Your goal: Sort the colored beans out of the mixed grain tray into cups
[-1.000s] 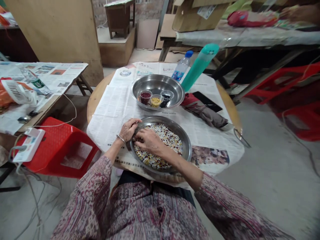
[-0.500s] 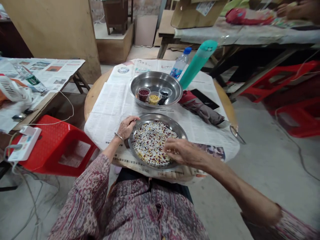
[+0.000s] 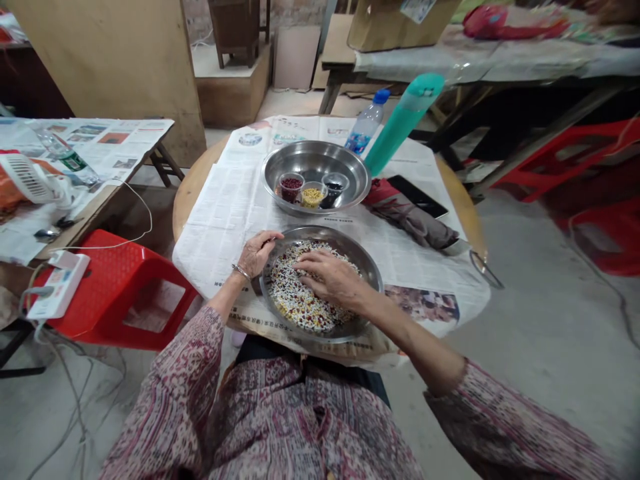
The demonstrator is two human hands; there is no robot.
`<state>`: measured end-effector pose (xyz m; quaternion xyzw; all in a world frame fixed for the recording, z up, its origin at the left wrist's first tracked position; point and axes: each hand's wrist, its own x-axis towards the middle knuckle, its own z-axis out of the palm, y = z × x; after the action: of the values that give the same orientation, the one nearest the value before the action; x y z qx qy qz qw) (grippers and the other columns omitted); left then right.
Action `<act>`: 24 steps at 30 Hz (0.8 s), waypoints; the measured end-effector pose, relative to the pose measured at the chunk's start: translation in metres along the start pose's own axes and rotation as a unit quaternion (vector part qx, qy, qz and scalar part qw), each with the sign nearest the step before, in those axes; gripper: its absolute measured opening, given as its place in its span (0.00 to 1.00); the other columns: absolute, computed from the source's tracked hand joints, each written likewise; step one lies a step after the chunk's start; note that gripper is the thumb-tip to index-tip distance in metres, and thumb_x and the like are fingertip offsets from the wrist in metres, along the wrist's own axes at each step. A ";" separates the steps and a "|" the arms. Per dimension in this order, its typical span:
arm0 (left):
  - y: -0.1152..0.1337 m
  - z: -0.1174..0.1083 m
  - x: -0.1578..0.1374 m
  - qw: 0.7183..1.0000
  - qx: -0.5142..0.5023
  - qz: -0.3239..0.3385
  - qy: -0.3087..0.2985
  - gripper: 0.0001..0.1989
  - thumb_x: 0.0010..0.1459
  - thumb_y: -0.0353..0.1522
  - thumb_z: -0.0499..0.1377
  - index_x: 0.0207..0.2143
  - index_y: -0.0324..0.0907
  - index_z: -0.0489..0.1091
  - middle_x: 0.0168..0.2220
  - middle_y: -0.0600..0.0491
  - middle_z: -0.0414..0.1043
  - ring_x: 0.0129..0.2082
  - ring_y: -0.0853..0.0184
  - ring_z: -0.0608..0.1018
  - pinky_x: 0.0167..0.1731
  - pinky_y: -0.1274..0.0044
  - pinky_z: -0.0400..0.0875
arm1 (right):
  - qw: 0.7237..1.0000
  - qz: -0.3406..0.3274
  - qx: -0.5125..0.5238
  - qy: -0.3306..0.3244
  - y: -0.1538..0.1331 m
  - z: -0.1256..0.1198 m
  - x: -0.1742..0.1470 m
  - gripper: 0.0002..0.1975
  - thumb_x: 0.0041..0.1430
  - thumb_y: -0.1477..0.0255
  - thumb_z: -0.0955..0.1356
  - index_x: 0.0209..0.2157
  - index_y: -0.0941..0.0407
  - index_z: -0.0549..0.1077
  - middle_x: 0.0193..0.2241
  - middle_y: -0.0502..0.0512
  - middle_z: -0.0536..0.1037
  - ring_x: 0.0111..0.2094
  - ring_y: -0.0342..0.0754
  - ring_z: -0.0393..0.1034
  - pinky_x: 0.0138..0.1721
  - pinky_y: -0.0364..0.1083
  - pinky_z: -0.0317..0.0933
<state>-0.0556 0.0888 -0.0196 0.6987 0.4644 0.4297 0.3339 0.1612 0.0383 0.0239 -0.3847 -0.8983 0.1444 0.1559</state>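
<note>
Steel basin [image 3: 371, 275] at centre, mixed grains [image 3: 295, 301] beneath right hand [image 3: 334, 279], fingers loosely parted, left hand [image 3: 256, 255] at left rim, grip unclear, upper-centre bowl [image 3: 320, 159] holding cups [image 3: 313, 201] of red, yellow, black beans [image 3: 291, 183]

A soft, rather dim indoor light is spread over the newspaper [image 3: 210, 200], and pale reflections are thrown back by the steel bowls [image 3: 320, 160]. Deep shadow is held beneath the back table [image 3: 337, 41]. Small print is blurred. Toward the right edge, the red plastic seats [image 3: 610, 230] are smeared and stretched.
</note>
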 end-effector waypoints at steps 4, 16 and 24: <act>-0.001 0.001 0.000 1.000 -0.005 0.001 0.000 0.14 0.60 0.27 0.51 0.41 0.40 0.75 0.41 0.51 0.76 0.44 0.66 0.75 0.50 0.75 0.68 | 0.993 -0.100 -0.061 -0.036 -0.021 0.014 0.014 0.14 0.59 0.71 0.67 0.47 0.54 0.74 0.52 0.60 0.72 0.54 0.56 0.62 0.53 0.57 0.59; -0.003 0.001 0.000 1.000 -0.006 0.007 -0.002 0.13 0.59 0.27 0.51 0.40 0.41 0.75 0.42 0.51 0.76 0.45 0.65 0.75 0.50 0.74 0.68 | 0.984 0.079 -0.147 -0.066 0.035 -0.012 -0.021 0.10 0.57 0.81 0.63 0.35 0.56 0.75 0.38 0.58 0.76 0.40 0.49 0.68 0.41 0.45 0.60; -0.002 0.001 0.001 1.000 -0.007 0.003 0.001 0.13 0.59 0.27 0.51 0.40 0.41 0.75 0.42 0.52 0.76 0.45 0.65 0.76 0.51 0.74 0.68 | 0.977 0.183 -0.107 -0.015 0.015 0.006 -0.011 0.11 0.61 0.70 0.65 0.42 0.58 0.75 0.42 0.62 0.77 0.40 0.52 0.70 0.44 0.48 0.62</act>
<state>-0.0552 0.0903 -0.0213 0.6970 0.4597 0.4348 0.3374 0.1757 0.0388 0.0112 -0.5546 -0.8253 0.0794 0.0708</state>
